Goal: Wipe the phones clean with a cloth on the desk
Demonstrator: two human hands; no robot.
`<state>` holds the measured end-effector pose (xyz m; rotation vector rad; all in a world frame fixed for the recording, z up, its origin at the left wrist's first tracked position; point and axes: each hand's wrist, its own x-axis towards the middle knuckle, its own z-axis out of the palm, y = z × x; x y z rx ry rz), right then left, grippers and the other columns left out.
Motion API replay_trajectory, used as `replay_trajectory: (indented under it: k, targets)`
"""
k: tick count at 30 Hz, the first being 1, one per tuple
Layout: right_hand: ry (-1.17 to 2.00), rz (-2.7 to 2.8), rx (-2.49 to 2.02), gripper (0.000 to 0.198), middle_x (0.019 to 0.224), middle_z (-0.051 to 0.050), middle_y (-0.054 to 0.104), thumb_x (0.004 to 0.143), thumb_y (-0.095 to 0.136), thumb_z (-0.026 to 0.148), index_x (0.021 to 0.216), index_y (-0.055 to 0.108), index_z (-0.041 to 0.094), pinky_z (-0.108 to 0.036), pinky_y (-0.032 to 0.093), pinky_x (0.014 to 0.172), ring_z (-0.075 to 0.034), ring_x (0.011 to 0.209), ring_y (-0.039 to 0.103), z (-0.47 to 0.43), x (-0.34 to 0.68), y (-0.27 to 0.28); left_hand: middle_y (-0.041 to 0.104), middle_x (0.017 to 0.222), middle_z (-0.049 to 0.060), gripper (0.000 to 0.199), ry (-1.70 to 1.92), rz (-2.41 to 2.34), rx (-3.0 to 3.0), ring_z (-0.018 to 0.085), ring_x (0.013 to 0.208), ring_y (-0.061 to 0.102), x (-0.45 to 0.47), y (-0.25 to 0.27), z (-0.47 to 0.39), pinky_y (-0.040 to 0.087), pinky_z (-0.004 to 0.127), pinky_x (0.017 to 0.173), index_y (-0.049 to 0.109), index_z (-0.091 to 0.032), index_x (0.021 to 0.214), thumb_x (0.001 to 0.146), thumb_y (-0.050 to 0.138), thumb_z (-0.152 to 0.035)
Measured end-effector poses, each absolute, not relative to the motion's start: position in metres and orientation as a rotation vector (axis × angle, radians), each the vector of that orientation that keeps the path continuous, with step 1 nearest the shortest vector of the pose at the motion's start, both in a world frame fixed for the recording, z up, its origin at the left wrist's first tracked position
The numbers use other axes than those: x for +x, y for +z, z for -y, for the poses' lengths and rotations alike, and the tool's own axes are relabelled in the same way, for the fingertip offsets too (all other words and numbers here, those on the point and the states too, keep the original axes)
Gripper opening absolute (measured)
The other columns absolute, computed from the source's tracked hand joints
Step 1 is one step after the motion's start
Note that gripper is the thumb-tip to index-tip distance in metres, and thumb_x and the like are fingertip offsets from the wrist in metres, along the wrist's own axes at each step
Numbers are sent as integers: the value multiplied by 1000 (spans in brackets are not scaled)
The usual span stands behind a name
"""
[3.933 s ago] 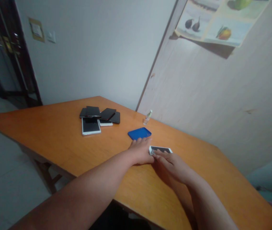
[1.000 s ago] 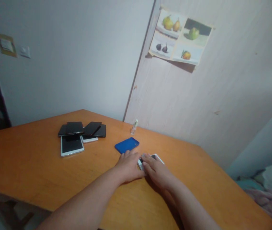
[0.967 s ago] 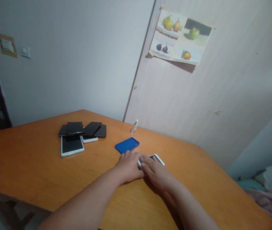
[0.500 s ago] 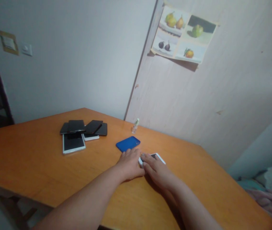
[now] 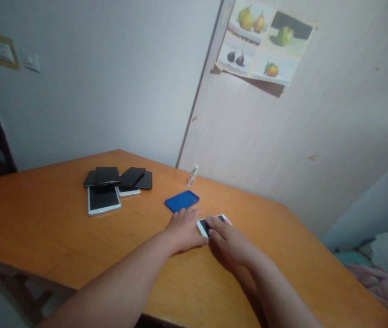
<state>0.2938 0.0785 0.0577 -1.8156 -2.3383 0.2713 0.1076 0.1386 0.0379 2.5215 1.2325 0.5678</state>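
Note:
A white smartphone [image 5: 205, 229] with a dark screen lies on the table in front of me. My left hand [image 5: 183, 229] is at its left end, thumb against the near corner and fingers curled beyond, holding the edge. My right hand [image 5: 226, 237] rests over the screen with its fingers bent and close together. A tiny pale bit shows by its fingertips; whatever lies under them is hidden. Just behind my left hand is a blue phone [image 5: 182, 201], seen from its back. A small clear spray bottle [image 5: 191, 176] stands upright behind that.
On the left of the wooden table [image 5: 57, 218] lies a pile of black devices [image 5: 108, 175], overlapping a white tablet [image 5: 104, 199] and another white device [image 5: 129, 191]. Walls rise behind the table, with a fruit print [image 5: 265, 43] taped up. Bedding [image 5: 385, 259] is at the right.
My right fingers have slid a little right across the smartphone, baring more of its screen at the left. My left hand stays at its edge. The whole view has shifted slightly.

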Motion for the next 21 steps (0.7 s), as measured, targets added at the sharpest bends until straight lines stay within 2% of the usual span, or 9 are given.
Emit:
replay_trajectory:
  k: [3, 7, 11, 13, 17, 21]
  targets:
    - [365, 2394, -1665, 43, 149, -6, 52, 99, 40, 31, 137, 58, 26, -42, 29, 118, -23, 139, 45, -74, 291, 63, 59, 123, 11, 56, 573, -1234, 2524, 34, 110, 55, 107, 37, -139, 47, 45, 89, 59, -24, 109, 70, 63, -64]
    - [288, 2196, -1959, 44, 144, -10, 56, 98, 37, 32, 133, 62, 20, -41, 38, 110, -26, 127, 57, -81, 314, 64, 60, 121, 10, 61, 558, -1216, 2527, 34, 111, 54, 106, 38, -139, 47, 44, 90, 61, -25, 113, 67, 67, -64]
    - [183, 2079, -2169, 42, 131, -10, 67, 97, 39, 29, 127, 66, 21, -38, 45, 100, -27, 115, 64, -84, 321, 64, 60, 119, 9, 56, 555, -1190, 2517, 34, 112, 54, 105, 42, -137, 45, 44, 92, 64, -26, 110, 67, 69, -61]
    - [184, 2122, -2124, 41, 128, -9, 69, 96, 41, 30, 125, 68, 22, -36, 47, 96, -27, 112, 66, -82, 313, 64, 60, 118, 10, 55, 556, -1181, 2510, 35, 112, 53, 104, 43, -137, 45, 45, 91, 65, -27, 108, 67, 69, -63]
    - [281, 2194, -1921, 40, 137, -5, 63, 94, 46, 32, 127, 68, 26, -33, 43, 101, -25, 121, 60, -77, 299, 67, 59, 117, 11, 57, 560, -1187, 2510, 36, 112, 53, 104, 43, -137, 45, 45, 91, 66, -26, 104, 66, 67, -68]
    - [270, 2090, -2011, 33, 112, -4, 75, 93, 48, 31, 112, 74, 27, -30, 47, 87, -23, 101, 68, -83, 311, 65, 60, 116, 11, 58, 556, -1225, 2547, 36, 110, 54, 104, 41, -139, 45, 45, 91, 67, -24, 104, 65, 69, -66]
